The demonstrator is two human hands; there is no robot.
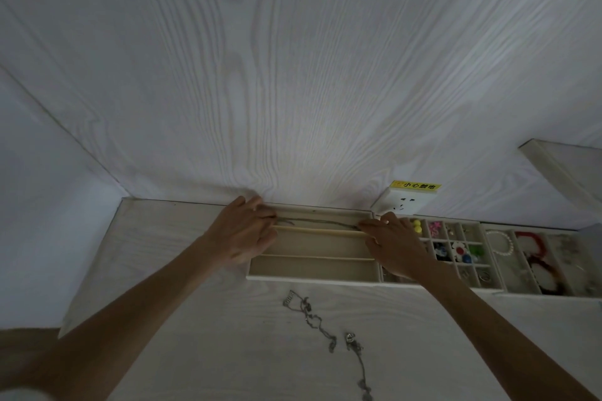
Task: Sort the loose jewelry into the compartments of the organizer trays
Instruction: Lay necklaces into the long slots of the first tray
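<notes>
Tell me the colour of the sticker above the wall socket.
Yellow with dark lettering: the sticker, seen in the head view.

Single view: camera on my head, wide-angle, facing forward and slightly down. Near range over my table [202,319]; the wall [293,75] fills the upper frame. No second view.

Beige trays [312,277]; white woodgrain wall [293,75]; yellow beads [417,226]; red bracelet [529,238]; silver chains [321,325].

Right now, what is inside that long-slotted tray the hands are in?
The long-slotted tray has a thin chain stretched along its farthest slot, between the left hand and right hand. The nearer slots look empty, though the hands cover their ends.
</notes>
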